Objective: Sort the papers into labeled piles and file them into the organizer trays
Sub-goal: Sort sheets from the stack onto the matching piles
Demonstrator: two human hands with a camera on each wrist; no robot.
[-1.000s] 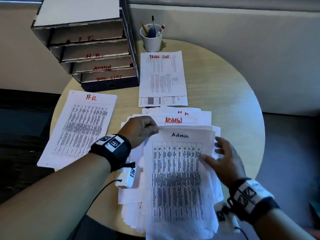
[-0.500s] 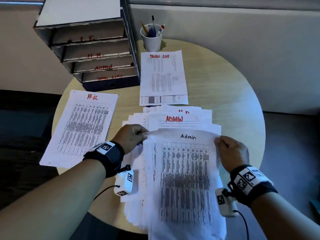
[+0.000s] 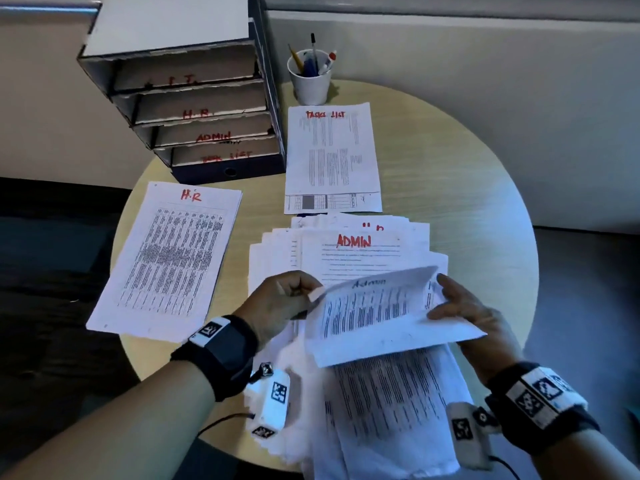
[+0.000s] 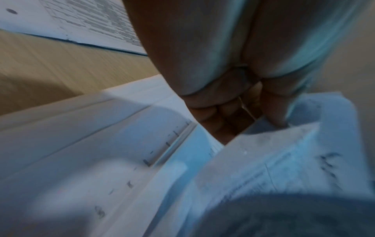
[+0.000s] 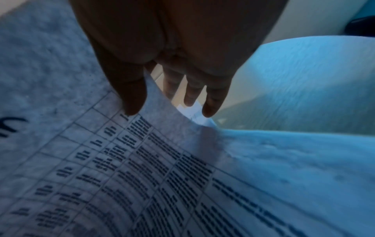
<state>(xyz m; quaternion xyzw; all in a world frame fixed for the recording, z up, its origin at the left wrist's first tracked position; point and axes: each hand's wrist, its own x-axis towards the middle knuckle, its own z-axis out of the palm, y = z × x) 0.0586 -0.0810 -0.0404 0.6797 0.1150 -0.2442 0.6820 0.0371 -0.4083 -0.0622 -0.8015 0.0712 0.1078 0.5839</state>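
Both hands lifting the "Admin" sheet, lower centre of frame.
Left hand [image 3: 277,303] pinches the Admin sheet [image 3: 377,313] at its left corner; right hand [image 3: 464,313] grips its right edge, thumb on top, above the paper stack [image 3: 346,251] on the bench [image 3: 467,202].

The stacked grey cardboard organizer trays [image 3: 194,109] at the upper left of the frame carry red handwritten labels on their front lips: the top reads roughly "I.T.", though faintly, then "H.R.", "ADMIN" and, least clearly, "TASK LIST". The white printed sheet [image 3: 166,258] at the left of the frame is headed "H.R" in red. The white sheet [image 3: 332,157] at the upper middle is headed "TASKS LIST" in red. In the fanned white paper pile [image 3: 360,251] at the centre, the top flat sheet is headed "ADMIN" in red; behind it a partly hidden red heading looks like "H.R". The lifted, curled sheet [image 3: 381,310] held in both hands bears "Admin" in dark ink. The body print on every sheet is too small to read.
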